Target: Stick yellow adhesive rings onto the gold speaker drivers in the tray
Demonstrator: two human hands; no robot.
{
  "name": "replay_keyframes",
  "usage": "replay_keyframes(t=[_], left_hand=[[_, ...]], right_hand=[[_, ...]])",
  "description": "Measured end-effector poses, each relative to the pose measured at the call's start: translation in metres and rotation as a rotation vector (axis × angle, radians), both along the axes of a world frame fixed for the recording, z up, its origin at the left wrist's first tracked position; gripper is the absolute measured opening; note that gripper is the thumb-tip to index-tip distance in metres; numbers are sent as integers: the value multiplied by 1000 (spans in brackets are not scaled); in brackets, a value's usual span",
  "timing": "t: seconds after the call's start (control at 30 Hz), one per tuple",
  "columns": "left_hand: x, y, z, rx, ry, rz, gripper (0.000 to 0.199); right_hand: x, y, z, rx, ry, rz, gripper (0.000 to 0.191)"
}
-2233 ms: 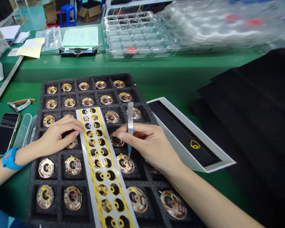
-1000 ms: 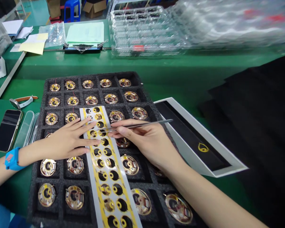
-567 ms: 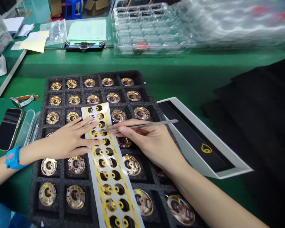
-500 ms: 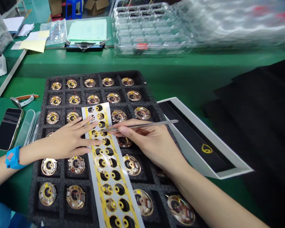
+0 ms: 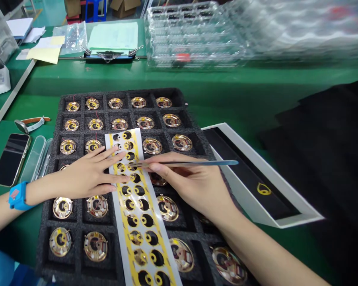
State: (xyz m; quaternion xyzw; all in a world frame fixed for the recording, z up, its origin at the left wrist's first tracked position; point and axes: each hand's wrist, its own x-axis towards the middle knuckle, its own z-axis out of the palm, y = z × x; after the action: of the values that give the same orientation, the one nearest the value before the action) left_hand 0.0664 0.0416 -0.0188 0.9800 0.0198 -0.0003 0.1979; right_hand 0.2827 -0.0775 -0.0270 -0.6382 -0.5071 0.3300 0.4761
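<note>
My left hand (image 5: 88, 172) lies with fingers spread over the left edge of a long adhesive sticker sheet (image 5: 141, 216), holding it down. The sheet is white and yellow, with rows of round die-cut holes and small ring tabs. My right hand (image 5: 187, 178) pinches a pair of metal tweezers (image 5: 209, 163), whose tips meet the sheet just beyond my left fingertips. Whether the tips grip a sticker is too small to tell. Beneath both hands is a black foam tray (image 5: 77, 220) with round gold watch movements (image 5: 97, 205) in its compartments, some hidden by the sheet and hands.
Right of the tray stands a white box (image 5: 256, 210) with a black inside and a yellow sticker piece (image 5: 263, 189). A phone (image 5: 12, 159), a wristwatch (image 5: 26, 125) and a clear case (image 5: 32, 159) lie left. Clear plastic trays (image 5: 193, 39) and a clipboard (image 5: 111, 39) are behind.
The tweezers' back end has swung lower and to the right, and their tips have shifted slightly along the sheet. My left hand keeps its place on the sheet; the whole view has shifted a little.
</note>
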Motion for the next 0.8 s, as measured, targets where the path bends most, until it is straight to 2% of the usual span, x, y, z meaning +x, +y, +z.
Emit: replay_keyframes(t=[0.13,0.47,0.8], left_hand=[[-1,0,-1,-26,-15,8,37],[0,0,-2,16,7,-2,37],[0,0,-1,25,20,-2,37]], right_hand=[[-1,1,2,2,-41,27,22],[3,6,-2,-43,95,60,35],[3,5,-3,-45,119,42,35]])
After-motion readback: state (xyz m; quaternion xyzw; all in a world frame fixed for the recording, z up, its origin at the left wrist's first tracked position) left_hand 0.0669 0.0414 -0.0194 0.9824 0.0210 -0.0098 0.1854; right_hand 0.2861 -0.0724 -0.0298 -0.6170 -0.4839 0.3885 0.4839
